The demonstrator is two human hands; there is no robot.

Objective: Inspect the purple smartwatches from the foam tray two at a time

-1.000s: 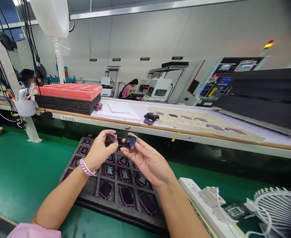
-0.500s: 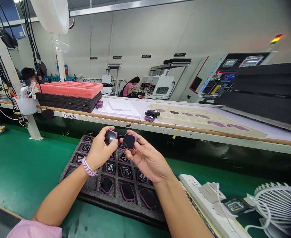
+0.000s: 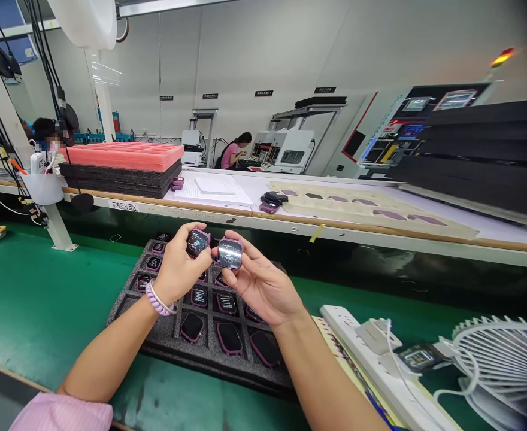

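Just above the middle of the frame, the left hand (image 3: pixel 178 272) was pinching a small purple-edged watch body (image 3: pixel 197 241) between thumb and fingertips, its dark screen tipped up toward the camera. Right beside it, the right hand (image 3: pixel 257 281) had its fingers curled around a second watch body (image 3: pixel 229 254), whose screen caught a bit of glare. The two pieces sat almost touching, held up over a dark foam tray (image 3: pixel 164 335) on the green tabletop (image 3: pixel 43 299). That tray had rows of pockets, most filled with more of the same purple-rimmed units (image 3: pixel 230 338). At the lower right lay a white power strip (image 3: pixel 371 365) and a white fan guard (image 3: pixel 506 359). Back on the upper left, a pink foam tray (image 3: pixel 124 157) topped a stack of dark ones on the far shelf
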